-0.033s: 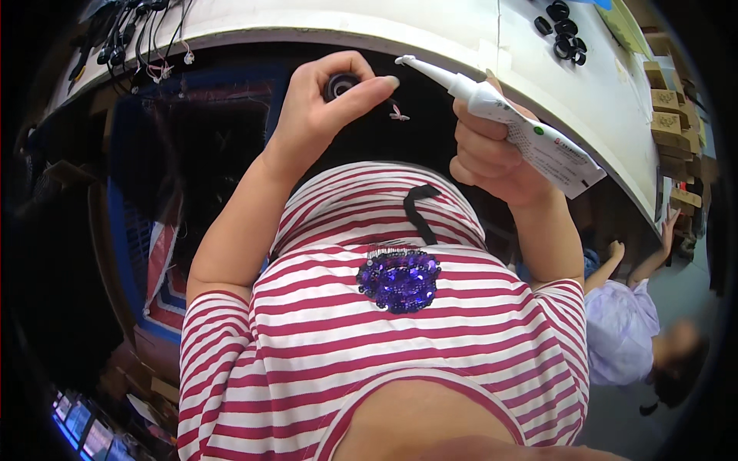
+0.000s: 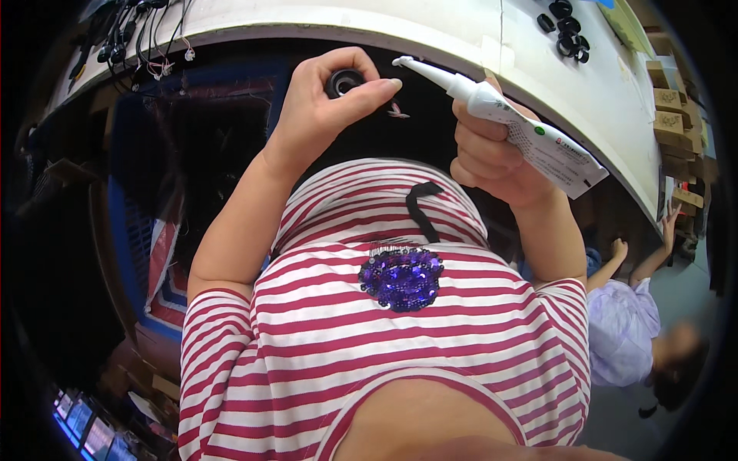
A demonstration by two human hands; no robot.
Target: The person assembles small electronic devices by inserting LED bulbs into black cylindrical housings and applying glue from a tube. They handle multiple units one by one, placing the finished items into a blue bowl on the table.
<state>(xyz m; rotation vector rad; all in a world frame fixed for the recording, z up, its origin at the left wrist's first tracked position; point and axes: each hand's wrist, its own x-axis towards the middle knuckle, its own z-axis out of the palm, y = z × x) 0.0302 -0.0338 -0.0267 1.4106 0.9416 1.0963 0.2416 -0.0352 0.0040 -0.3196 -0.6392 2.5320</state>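
Between the thumb and curled fingers of my left hand (image 2: 319,104) is a small round black part (image 2: 344,81) with a ring-shaped opening. Thin pinkish wires with a pale end (image 2: 397,111) hang beside the thumb, apparently from that part. My right hand (image 2: 492,150) is wrapped round a white squeeze tube (image 2: 538,142) with a long tapered nozzle. The nozzle points up and left toward my left hand, and a white blob (image 2: 401,61) sits on its tip. A gap separates that tip from the black part.
A white table edge (image 2: 307,24) curves across the top. Black cables with pale connectors (image 2: 150,46) lie at its left, several black rings (image 2: 567,31) at its right. A blue crate (image 2: 127,200) stands lower left. Cardboard boxes (image 2: 670,123) and a co-worker (image 2: 623,323) are at the right.
My left hand has turned the black part slightly, so its ring-shaped opening shows more. My right hand and the tube have barely moved.
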